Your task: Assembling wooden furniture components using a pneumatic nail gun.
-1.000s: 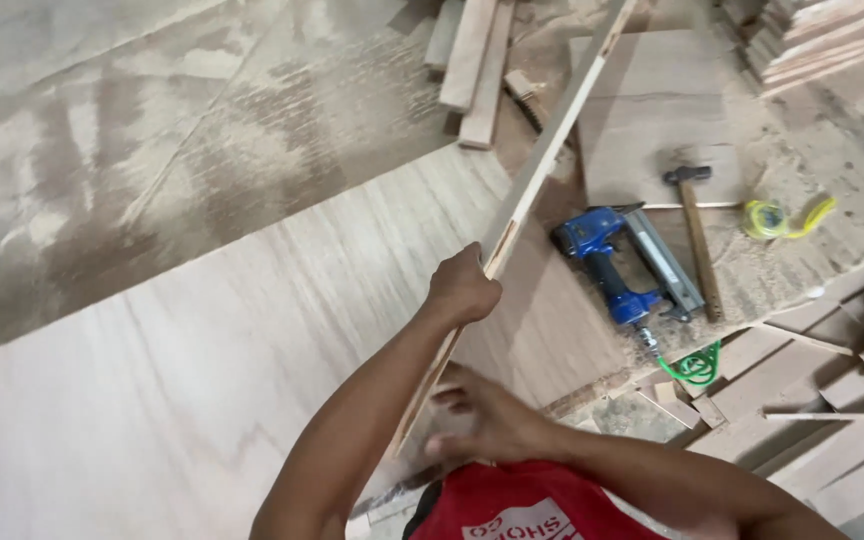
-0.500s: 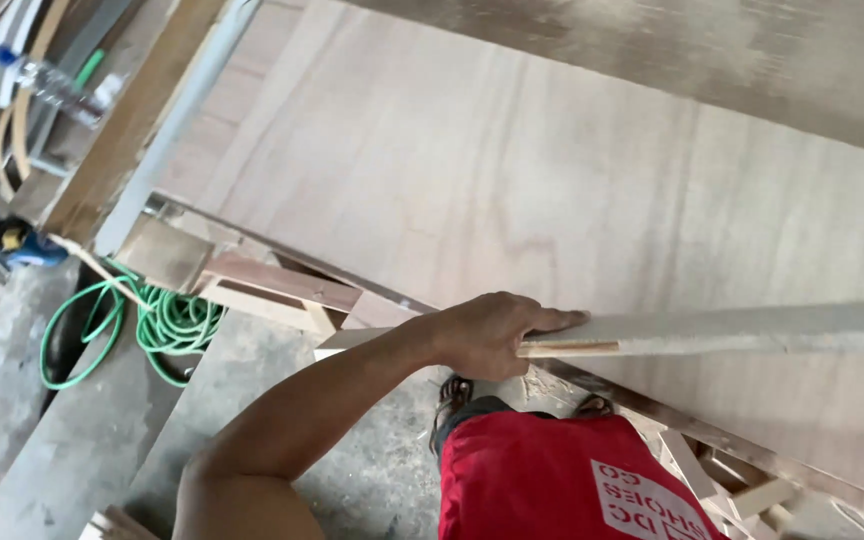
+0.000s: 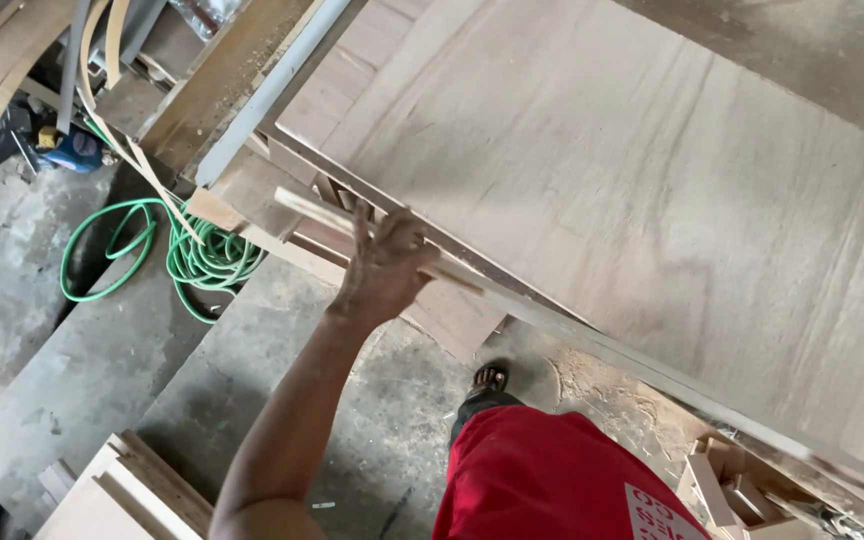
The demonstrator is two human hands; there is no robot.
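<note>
Left hand [image 3: 384, 268] on a long thin wood strip [image 3: 512, 305], fingers [image 3: 364, 222] spread partly open with the palm pressed on it; looks like a loose hold, thumb side hard to see. The strip runs along the near edge of a big plywood sheet [image 3: 632, 180] lying on the counter, touching that edge. Right hand is out of view. Below the counter: coiled green hose [image 3: 192, 260] on the concrete floor [image 3: 82, 380], stacked boards [image 3: 117, 495] at bottom left, red shorts [image 3: 542, 475], sandalled foot [image 3: 490, 378].
</note>
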